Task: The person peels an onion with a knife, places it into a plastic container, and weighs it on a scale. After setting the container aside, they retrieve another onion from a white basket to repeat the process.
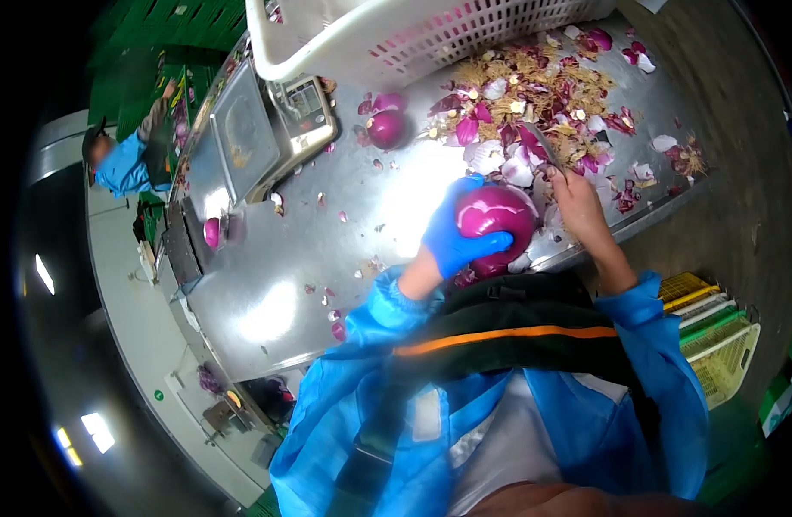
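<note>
My left hand [459,228], in a blue glove, is closed around a large shiny red onion [509,211] near the table's front edge. Pale streaks cross the onion's upper side. Beside it, my bare right hand [578,200] grips a small knife [543,143], its blade pointing up and away over the peelings. More purple onion surface shows just under the held one, partly hidden by my glove. Root ends and loose skins [534,95] are heaped beyond both hands. Farther left on the metal table lies another red onion [385,129].
A white perforated basket [396,52] stands at the table's far side. Left of it sits a weighing scale [303,108]. A small purple onion [211,233] lies near the left end. Stacked crates [714,345] stand at lower right. Another person [129,164] is at far left.
</note>
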The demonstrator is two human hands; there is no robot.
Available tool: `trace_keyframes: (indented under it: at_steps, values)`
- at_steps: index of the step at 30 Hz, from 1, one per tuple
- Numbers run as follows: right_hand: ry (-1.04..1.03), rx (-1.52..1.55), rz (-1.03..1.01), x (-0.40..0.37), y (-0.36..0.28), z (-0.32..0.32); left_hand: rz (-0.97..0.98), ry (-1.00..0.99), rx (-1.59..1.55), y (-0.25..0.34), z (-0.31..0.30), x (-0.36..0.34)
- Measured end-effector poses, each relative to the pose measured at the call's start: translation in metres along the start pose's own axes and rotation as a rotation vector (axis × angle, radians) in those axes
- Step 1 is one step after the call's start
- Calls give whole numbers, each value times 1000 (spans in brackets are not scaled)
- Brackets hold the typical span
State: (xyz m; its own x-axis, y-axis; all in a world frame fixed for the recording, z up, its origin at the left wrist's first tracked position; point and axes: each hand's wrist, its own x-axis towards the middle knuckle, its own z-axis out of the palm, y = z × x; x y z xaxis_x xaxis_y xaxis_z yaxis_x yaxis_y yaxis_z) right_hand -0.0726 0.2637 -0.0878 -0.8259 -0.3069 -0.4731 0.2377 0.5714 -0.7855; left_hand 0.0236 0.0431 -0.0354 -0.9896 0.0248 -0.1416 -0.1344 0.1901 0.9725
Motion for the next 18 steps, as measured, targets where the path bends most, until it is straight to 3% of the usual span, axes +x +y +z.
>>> trace_keyframes:
  at_steps: [2, 4, 6, 9, 12, 15, 18]
  values:
    - [-55, 84, -37, -16, -28, -6, -115, 24, -175, 12, 6, 0]
    - [-115, 277, -211, -27, -41, -5, -161, 9, -314, 12, -3, 8]
    - [-111, 226, -301, -34, -47, -4, -183, -3, -369, 12, -13, 11]
    - [187, -13, -592, -31, -38, 6, -192, -19, -383, 8, -18, 11]
    - [110, -132, -490, -29, -37, 3, -180, -35, -497, 5, -15, 10]
    - [-113, 3, -160, -18, -15, 20, -88, -56, -584, 10, -3, 11]
    - [8, 124, -46, -20, -6, 22, -42, 12, -609, 9, 0, 17]
